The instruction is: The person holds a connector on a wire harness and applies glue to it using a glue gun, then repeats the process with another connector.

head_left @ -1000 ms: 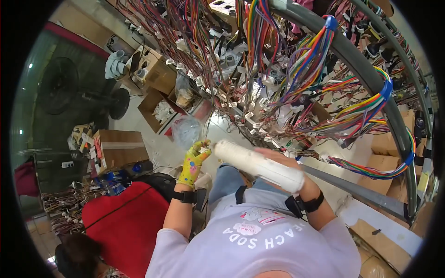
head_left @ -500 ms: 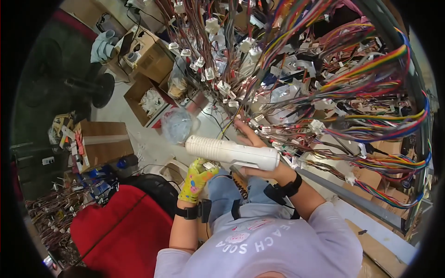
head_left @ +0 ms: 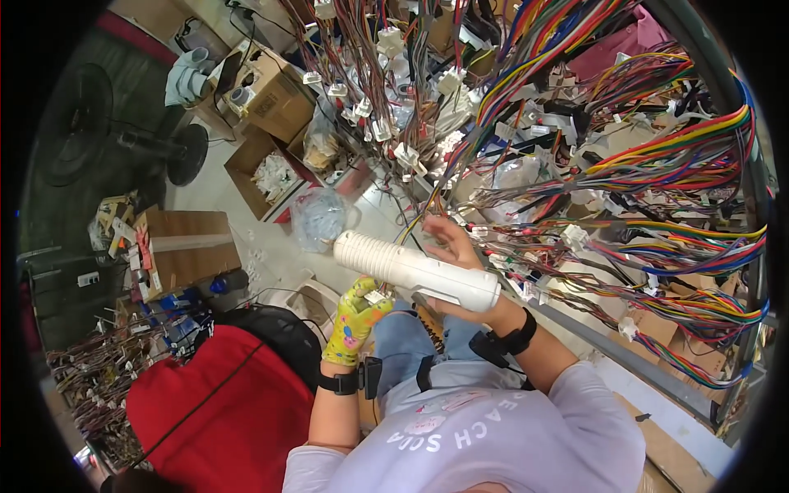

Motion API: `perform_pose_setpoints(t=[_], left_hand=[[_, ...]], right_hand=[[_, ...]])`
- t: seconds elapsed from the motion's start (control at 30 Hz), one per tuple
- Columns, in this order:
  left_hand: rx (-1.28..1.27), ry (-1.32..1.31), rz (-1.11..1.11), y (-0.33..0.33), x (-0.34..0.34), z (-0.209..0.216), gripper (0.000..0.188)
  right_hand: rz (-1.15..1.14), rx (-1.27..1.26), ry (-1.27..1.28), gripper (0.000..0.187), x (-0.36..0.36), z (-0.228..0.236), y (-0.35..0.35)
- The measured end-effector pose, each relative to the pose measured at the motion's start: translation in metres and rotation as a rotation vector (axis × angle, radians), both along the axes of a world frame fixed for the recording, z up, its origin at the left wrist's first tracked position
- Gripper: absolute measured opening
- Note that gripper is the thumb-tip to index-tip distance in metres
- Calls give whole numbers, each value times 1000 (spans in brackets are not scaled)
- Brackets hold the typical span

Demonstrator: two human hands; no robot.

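My left hand (head_left: 355,319), in a yellow glove with coloured spots, is closed, pinching a small white connector (head_left: 376,297) at its fingertips. A white cylindrical handheld device (head_left: 417,273), ribbed at its left end, spans the space between my hands. Behind it lies my bare right hand (head_left: 450,238), its visible fingers bent a little and spread apart. The device covers part of the palm, so I cannot tell whether the two touch. Thin wires (head_left: 404,237) pass close to my right fingertips.
Bundles of multicoloured wires (head_left: 682,156) with white connectors hang from a dark curved frame (head_left: 752,189) at the right. Cardboard boxes (head_left: 189,246), a plastic bag (head_left: 319,220) and a black fan (head_left: 185,154) stand at the left. Red fabric (head_left: 218,403) lies beside my left arm.
The whole view has shifted slightly. My right fingers have bent and spread a little more above the device. My left hand still pinches the connector.
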State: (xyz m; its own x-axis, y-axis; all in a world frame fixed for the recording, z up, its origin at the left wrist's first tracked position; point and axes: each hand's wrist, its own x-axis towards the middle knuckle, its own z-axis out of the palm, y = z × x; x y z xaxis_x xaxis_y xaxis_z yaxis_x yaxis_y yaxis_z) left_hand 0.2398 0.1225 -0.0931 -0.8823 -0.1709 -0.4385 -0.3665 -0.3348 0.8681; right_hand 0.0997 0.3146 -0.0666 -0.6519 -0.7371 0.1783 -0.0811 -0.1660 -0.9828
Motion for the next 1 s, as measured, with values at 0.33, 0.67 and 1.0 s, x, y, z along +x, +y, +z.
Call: perform_pose_setpoints(t=[0.33, 0.67, 1.0], left_hand=[[104, 13, 73, 9, 1, 9, 31], [56, 5, 105, 9, 6, 10, 31], [-200, -17, 62, 6, 9, 16, 21]], right_hand=[[8, 28, -1, 42, -2, 2, -1], [60, 8, 136, 48, -13, -6, -14], [104, 48, 228, 57, -17, 2, -21]])
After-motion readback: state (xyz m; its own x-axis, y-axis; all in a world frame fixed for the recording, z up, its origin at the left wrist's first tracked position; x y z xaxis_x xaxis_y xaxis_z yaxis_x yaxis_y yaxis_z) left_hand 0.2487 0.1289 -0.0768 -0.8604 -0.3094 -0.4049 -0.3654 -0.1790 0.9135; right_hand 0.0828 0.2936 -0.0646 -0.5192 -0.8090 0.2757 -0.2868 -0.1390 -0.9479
